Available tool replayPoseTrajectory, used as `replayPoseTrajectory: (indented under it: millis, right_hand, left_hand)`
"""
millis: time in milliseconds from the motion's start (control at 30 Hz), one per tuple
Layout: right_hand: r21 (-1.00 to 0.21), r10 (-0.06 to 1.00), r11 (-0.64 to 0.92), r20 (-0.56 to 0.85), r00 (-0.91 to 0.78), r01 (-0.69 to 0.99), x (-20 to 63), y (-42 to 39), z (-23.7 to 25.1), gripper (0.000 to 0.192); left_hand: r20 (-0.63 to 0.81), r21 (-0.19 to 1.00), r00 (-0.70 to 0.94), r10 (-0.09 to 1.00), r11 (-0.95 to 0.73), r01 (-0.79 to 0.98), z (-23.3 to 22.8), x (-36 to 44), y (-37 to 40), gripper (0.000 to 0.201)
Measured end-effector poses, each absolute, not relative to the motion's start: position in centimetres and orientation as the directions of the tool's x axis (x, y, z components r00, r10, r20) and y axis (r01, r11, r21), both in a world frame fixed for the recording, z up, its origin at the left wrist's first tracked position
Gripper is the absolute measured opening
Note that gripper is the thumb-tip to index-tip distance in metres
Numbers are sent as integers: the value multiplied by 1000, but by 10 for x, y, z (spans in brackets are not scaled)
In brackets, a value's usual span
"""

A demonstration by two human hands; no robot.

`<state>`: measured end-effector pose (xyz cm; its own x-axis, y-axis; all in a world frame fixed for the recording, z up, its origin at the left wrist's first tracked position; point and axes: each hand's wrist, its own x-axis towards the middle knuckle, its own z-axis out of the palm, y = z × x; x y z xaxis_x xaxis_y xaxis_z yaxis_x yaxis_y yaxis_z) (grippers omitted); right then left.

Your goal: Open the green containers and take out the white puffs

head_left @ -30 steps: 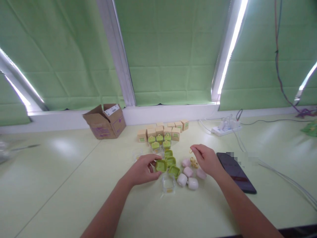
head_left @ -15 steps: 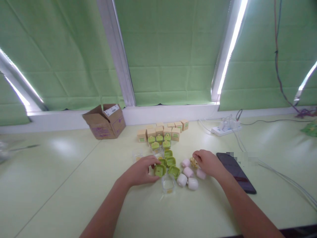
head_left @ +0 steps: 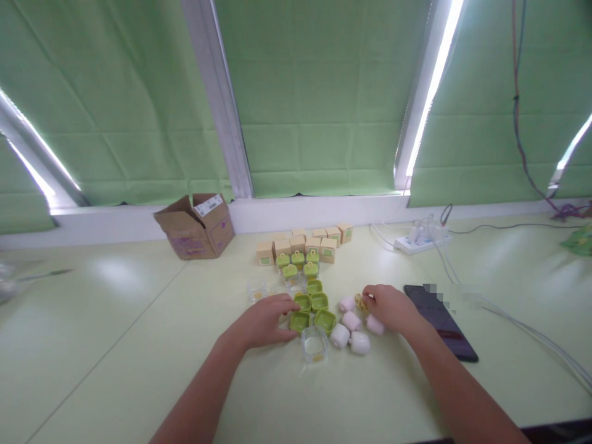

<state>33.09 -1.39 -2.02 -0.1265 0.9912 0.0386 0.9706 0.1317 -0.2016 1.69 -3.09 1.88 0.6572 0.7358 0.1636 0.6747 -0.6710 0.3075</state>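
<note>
My left hand [head_left: 267, 322] rests on the table, thumb and forefinger apart on either side of a small green lid [head_left: 300, 322] lying hollow side up. Several more green lids [head_left: 319, 301] lie hollow side up beside it. A clear square container [head_left: 314, 345] stands just in front of them. The fingers of my right hand [head_left: 385, 306] are pinched together at a small pile of yellow pieces [head_left: 361, 301]; the fingertips are partly hidden. Around that pile lie several pale pink and white rounded pieces [head_left: 351, 321], near the right hand.
Behind the lids stand several clear containers with green lids and yellow loops [head_left: 297, 259], then small cardboard boxes [head_left: 328, 250]. More clear containers [head_left: 256, 290] are at left. An open carton [head_left: 198, 231], a black tablet [head_left: 439, 320] and a power strip [head_left: 422, 240] also lie on the table.
The green lid by my left hand has come down flat among the others. My right hand has shifted slightly right and down, with its fingertips at the yellow pile.
</note>
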Motion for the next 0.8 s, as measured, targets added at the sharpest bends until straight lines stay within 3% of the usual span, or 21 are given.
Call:
replayPoseTrajectory:
  millis: [433,800]
  right_hand:
    - [-263,989,126,103,-102,956,328,-15,-14,29]
    - [-362,965,227,213,-157,904,324,-19,-4,28]
  left_hand:
    - [170,314,669,723,-684,659,23,18,-33,36]
    - [384,353,536,752,-656,667,27,17,-27,15]
